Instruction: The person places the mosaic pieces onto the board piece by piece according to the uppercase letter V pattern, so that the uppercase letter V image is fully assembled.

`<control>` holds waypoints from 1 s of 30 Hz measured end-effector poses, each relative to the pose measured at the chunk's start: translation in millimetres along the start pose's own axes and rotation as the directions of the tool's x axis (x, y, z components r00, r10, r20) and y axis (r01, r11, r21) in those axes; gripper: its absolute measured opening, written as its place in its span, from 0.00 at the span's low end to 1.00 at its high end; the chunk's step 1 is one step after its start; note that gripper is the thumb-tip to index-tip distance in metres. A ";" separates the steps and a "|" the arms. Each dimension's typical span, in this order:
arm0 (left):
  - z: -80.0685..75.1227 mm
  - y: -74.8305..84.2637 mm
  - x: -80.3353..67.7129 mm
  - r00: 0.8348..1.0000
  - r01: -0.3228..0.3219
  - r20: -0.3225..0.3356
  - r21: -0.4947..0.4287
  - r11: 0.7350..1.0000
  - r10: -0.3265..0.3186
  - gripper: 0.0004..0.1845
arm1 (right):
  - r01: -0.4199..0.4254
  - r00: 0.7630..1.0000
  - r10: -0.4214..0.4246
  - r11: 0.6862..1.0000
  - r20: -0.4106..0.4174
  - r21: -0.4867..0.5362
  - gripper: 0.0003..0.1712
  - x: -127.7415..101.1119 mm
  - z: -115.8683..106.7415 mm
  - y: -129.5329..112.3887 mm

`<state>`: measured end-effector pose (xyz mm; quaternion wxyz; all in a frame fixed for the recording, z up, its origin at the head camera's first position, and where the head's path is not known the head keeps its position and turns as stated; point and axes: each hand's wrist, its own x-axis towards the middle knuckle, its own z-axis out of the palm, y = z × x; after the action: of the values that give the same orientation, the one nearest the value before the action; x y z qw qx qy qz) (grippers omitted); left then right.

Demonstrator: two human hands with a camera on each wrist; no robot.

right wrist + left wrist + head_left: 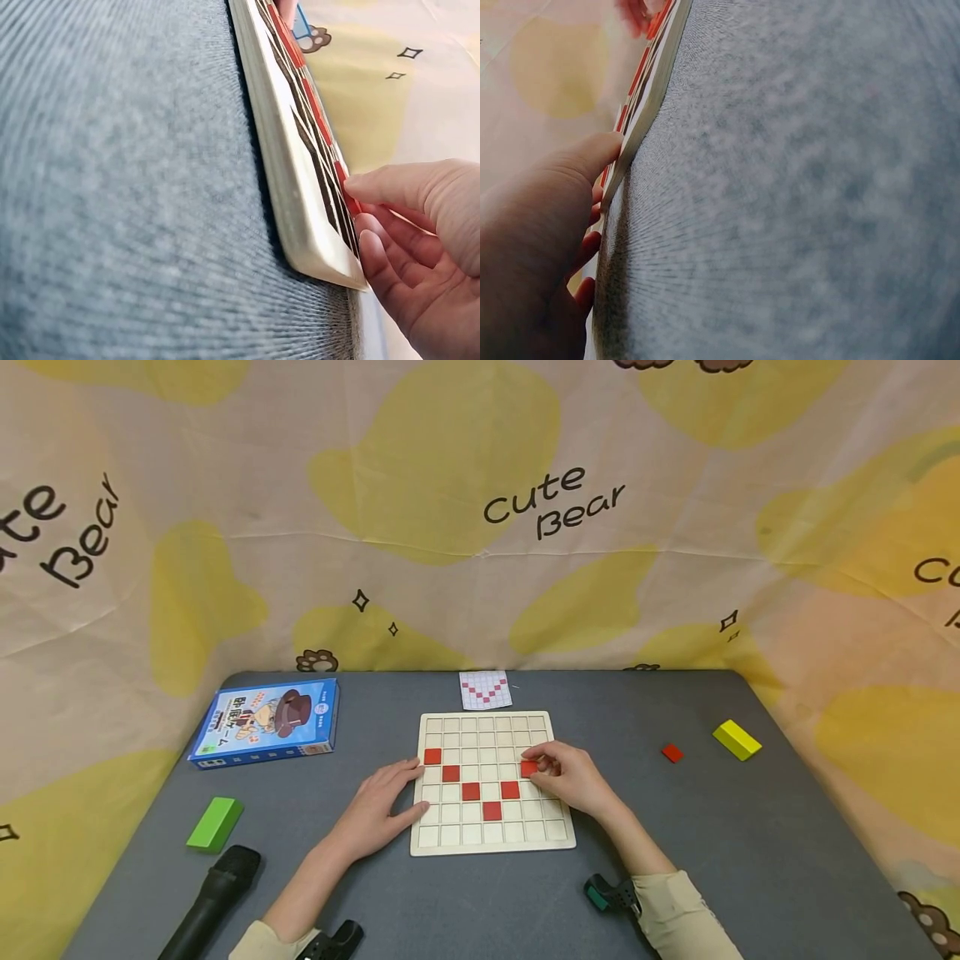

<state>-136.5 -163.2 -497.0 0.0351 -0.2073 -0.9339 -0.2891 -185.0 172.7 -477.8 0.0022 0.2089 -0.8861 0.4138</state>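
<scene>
A white grid board (495,843) lies on the table, with several red square tiles in its cells forming a V shape. My right hand (570,774) is over the board's right side, thumb and fingers pinching a red tile (528,769) at the V's right arm. In the right wrist view this tile (345,189) sits at the board's surface under the thumb tip. My left hand (375,810) rests along the board's left edge, fingers extended and thumb apart. The left wrist view shows that thumb (604,150) against the board's rim (652,97).
Behind the board lies a pattern card (485,691) with a pink V. A blue box (266,722), a green block (215,824) and a black microphone (217,893) are at left. To the right are a loose red tile (672,752) and a yellow block (737,740).
</scene>
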 end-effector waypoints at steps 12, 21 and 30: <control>-0.4 0.5 0.5 1.000 -0.006 -0.002 -0.004 1.000 0.006 0.31 | -0.015 1.000 0.015 1.000 -0.005 0.011 0.14 -4.1 -0.9 -2.3; -0.3 1.5 0.2 1.000 0.002 0.000 -0.007 1.000 -0.002 0.31 | -0.048 0.987 0.038 0.997 -0.159 -0.059 0.12 -12.6 -14.5 10.8; -0.3 2.9 0.4 1.000 0.005 -0.007 -0.013 1.000 -0.005 0.31 | -0.227 0.926 0.193 0.971 -0.325 -0.072 0.12 -28.9 -48.5 41.3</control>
<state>-135.7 -161.1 -495.1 0.0364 -0.2040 -0.9325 -0.2959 -182.1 242.5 -481.3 0.1109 0.0434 -0.9127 0.3910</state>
